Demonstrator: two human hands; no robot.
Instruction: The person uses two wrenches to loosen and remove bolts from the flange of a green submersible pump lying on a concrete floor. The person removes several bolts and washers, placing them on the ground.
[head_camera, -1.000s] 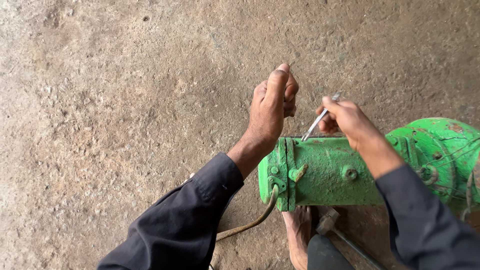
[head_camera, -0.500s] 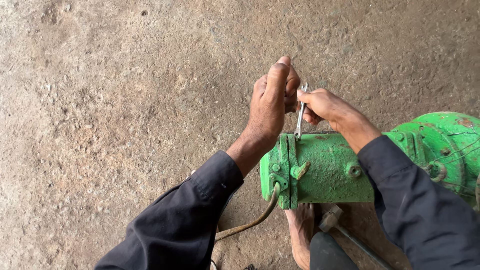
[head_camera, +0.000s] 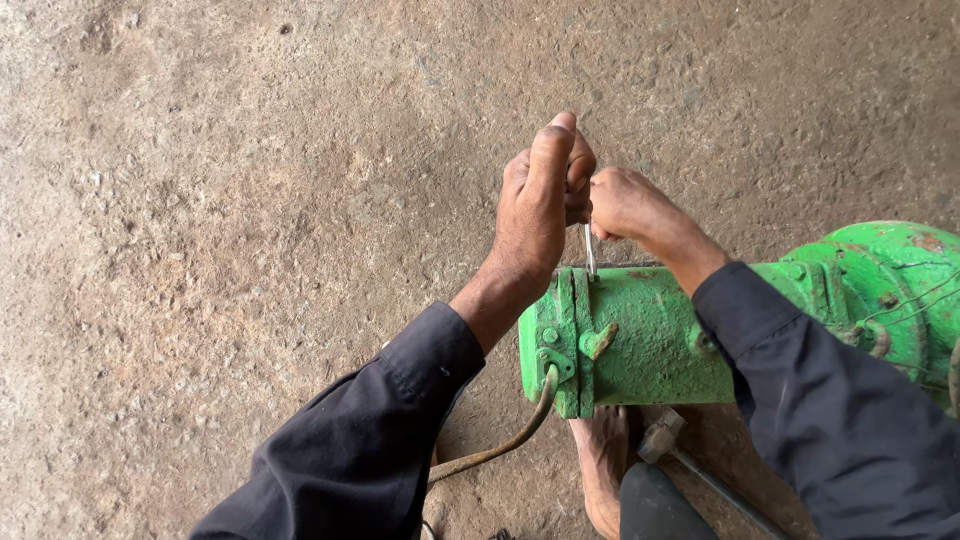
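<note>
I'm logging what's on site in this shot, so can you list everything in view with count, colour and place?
Motor housing: one, green, lying on its side at right centre.
Slim metal tool: one, silvery, upright at the housing's top edge.
Cable: one, brownish, curving down-left from the housing's end cap.
Hammer: one, grey metal head, on the ground below the housing.
Ground: rough, grey-brown concrete, all around.
Bare foot: one, under the housing.
Left hand: dark sleeve, raised above the housing's end.
Right hand: dark sleeve, gripping the tool.
</note>
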